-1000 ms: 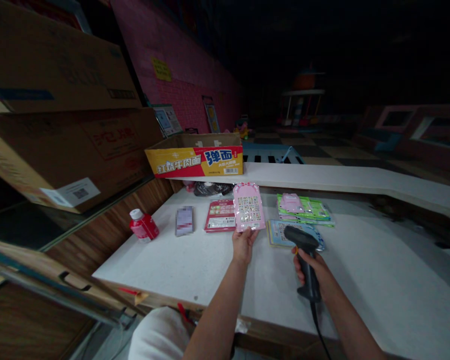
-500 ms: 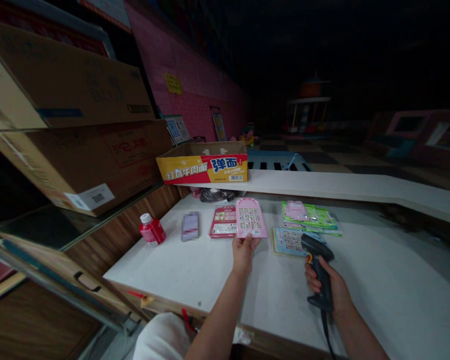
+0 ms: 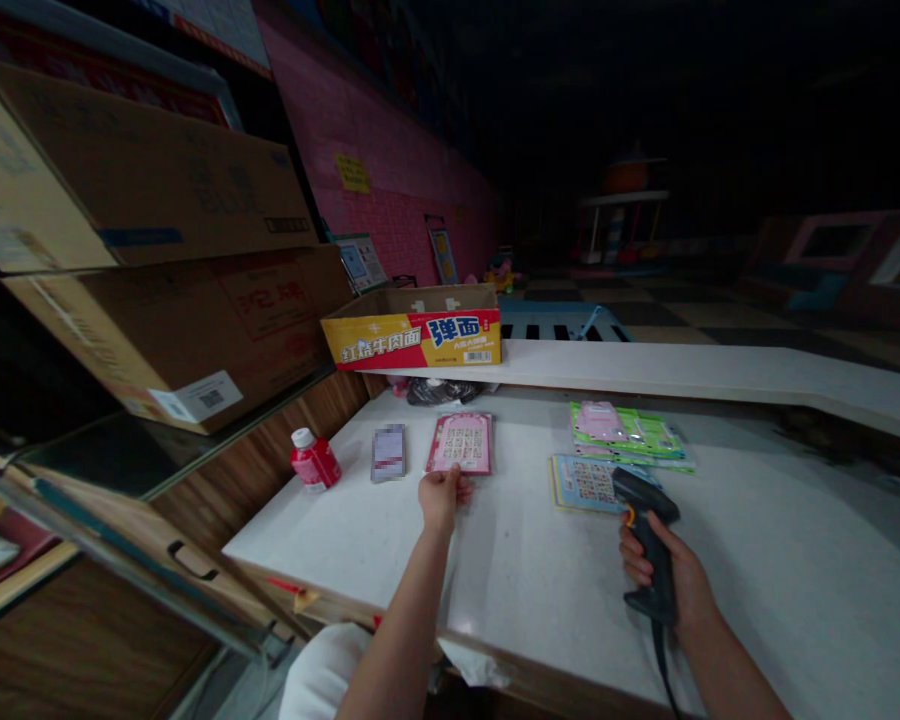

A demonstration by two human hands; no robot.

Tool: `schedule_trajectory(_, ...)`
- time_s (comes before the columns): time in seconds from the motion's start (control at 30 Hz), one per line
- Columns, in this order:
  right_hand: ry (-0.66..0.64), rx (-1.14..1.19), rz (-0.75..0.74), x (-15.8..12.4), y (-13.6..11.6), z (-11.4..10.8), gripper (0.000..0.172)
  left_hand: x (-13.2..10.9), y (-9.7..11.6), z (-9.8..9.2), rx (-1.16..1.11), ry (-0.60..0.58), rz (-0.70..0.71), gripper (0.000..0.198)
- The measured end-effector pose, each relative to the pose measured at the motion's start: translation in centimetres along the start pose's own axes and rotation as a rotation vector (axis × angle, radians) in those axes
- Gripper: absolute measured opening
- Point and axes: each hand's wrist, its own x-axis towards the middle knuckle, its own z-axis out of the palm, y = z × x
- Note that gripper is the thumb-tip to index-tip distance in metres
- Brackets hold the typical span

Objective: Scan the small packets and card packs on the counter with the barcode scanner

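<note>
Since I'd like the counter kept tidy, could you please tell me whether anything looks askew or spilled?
I see no spill. Only the pile of green packets on the right of the counter looks askew: its edges don't line up. Crumpled white material also sticks out below the front edge.

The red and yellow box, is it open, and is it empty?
Open: no lid covers the box, and its inner back wall shows. Cannot tell if it's empty: the front hides the bottom.
</note>
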Motion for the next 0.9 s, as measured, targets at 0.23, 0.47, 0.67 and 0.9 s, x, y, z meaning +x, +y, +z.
schedule_trajectory(0.23,0.041,0.021,-0.013,-0.2,-0.1,0.4,0.032,-1.9,0.6,-0.5,0.805,0.068,0.686,0.016)
schedule_trajectory(0.47,0.004,0.059,-0.04,0.0,0.0,-0.2,0.03,-1.8,0.0,0.1,1.133,-0.092,0.814,0.036)
schedule_trajectory(0.67,0.004,0.121,-0.088,0.0,-0.2,0.1,0.029,-2.6,0.7,1.2,1.086,-0.081,0.891,0.033)
schedule_trajectory(0.9,0.035,0.138,-0.117,-0.1,-0.4,0.5,0.031,-4.9,1.0,9.3,0.894,-0.342,0.608,0.019)
